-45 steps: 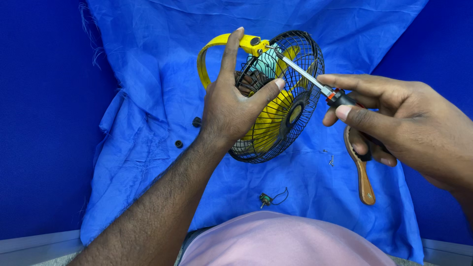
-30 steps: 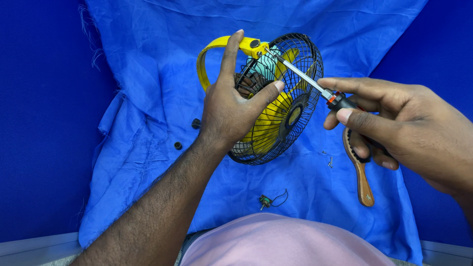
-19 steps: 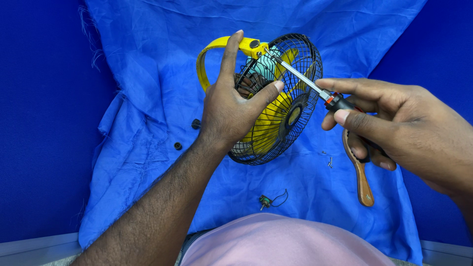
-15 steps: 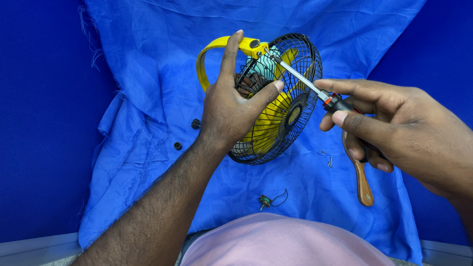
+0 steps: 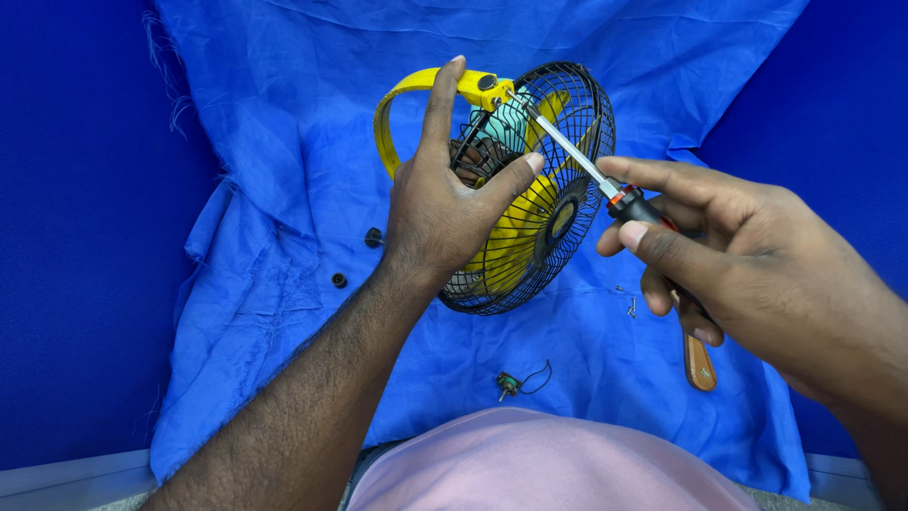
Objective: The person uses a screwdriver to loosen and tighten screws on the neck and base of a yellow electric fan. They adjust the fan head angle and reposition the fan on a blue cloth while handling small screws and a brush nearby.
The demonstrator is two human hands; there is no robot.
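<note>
A small fan (image 5: 558, 203) with a black wire cage, yellow blades and a yellow curved bracket (image 5: 397, 104) stands tilted on a blue cloth (image 5: 284, 189). My left hand (image 5: 445, 203) grips the back of the cage, index finger up along the bracket. My right hand (image 5: 728, 255) holds a screwdriver (image 5: 586, 166) with a black and red handle. Its metal shaft points up-left, and the tip touches the yellow bracket joint beside the teal motor housing (image 5: 501, 128).
Two small black round parts (image 5: 339, 280) (image 5: 374, 237) lie on the cloth left of the fan. A small switch with a wire (image 5: 515, 382) lies near the front. A tiny screw (image 5: 632, 307) and a wooden handle (image 5: 698, 360) lie under my right hand.
My right hand and the screwdriver have crept slightly left and turned a little. The left hand and fan stay put.
</note>
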